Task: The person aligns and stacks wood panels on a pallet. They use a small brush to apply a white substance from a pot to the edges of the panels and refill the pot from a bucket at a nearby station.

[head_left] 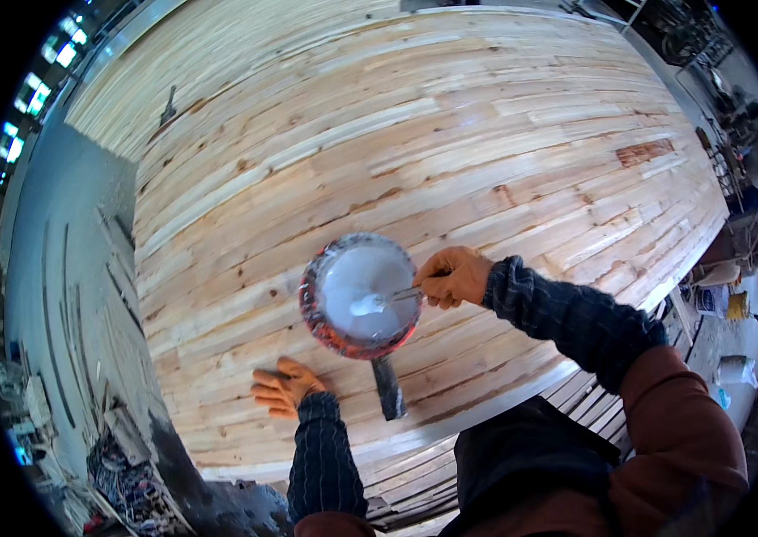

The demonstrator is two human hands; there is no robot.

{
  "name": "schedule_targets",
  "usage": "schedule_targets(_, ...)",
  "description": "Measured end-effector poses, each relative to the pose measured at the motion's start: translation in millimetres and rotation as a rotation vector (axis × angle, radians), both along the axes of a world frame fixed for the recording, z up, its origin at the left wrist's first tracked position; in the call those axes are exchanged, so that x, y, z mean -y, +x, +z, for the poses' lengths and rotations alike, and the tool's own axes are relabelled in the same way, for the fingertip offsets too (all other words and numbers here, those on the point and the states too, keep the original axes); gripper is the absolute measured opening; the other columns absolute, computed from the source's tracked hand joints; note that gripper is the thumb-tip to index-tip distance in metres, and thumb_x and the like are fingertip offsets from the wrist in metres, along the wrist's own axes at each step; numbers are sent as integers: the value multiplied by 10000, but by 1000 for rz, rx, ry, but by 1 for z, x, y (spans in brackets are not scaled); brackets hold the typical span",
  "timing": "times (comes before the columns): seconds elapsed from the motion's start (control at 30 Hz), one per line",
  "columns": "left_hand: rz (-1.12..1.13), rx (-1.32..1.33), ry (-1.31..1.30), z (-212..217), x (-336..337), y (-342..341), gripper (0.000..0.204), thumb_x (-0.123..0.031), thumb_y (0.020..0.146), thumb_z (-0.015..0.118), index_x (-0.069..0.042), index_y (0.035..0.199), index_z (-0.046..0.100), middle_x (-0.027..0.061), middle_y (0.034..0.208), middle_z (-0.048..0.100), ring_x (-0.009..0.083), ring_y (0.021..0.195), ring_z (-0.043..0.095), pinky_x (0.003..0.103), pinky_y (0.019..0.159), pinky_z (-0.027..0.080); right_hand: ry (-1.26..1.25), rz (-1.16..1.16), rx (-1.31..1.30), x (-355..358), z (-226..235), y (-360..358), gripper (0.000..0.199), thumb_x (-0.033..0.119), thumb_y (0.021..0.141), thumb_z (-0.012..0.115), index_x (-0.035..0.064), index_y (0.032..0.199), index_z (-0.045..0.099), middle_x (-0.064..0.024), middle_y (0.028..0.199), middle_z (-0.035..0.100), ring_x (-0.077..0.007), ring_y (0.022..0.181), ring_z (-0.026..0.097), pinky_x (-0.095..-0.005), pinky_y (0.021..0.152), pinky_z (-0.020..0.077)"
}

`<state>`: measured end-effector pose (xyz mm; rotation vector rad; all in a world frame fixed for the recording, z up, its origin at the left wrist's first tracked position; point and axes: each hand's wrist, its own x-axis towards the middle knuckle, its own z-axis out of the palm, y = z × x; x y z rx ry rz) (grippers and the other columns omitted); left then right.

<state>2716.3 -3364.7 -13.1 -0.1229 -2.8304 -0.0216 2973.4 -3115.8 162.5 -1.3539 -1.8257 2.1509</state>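
A round red-rimmed container (308,309), its rim crusted dark and white, sits on a wide panel of wooden strips (451,224). White liquid (352,273) fills it. My right hand (455,276), in an orange glove, is closed around a thin-handled tool (404,294) at the container's right side. The tool's far end is coated white and reaches into the liquid, so its kind cannot be told. My left hand (288,387), also gloved in orange, rests on the panel with fingers spread, holding nothing. A dark flat bar (388,389) extends from the container's near side, perhaps its handle.
Behind the panel's far left lies a stack of pale strips (218,54), with a small dark tool (169,106) near it. Scraps and debris (128,474) cover the floor at the lower left. Buckets (712,301) and a white bag (737,370) stand at the right.
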Motion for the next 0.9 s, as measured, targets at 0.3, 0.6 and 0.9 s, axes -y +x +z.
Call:
schedule_targets(0.3, 7, -13, 23, 7, -10, 5, 470, -465, 856, 423, -164, 1214, 475, 81, 1109, 483, 272, 1129, 458, 481, 873, 379, -221, -548, -417, -38, 7, 99, 272, 85, 872, 647, -69, 1095, 650, -128, 791, 636, -102, 545, 484, -244, 475, 372)
schedule_targets(0.6, -19, -13, -9, -10, 2, -1, 423, -475, 875, 420, -155, 1149, 468, 57, 1093, 479, 245, 1117, 471, 461, 849, 393, -33, -859, -445, -149, -64, 182, 171, -6, 902, 484, -32, 945, 647, 22, 660, 427, -71, 542, 322, -236, 475, 258)
schedule_targets(0.9, 16, 70, -51, 1, -9, 3, 474, -458, 913, 435, -165, 1284, 469, 76, 1202, 488, 268, 1171, 474, 435, 934, 394, 67, -1050, -236, -175, -110, 226, 180, 49, 902, 605, -33, 1058, 639, -103, 759, 639, -125, 546, 528, -251, 478, 435)
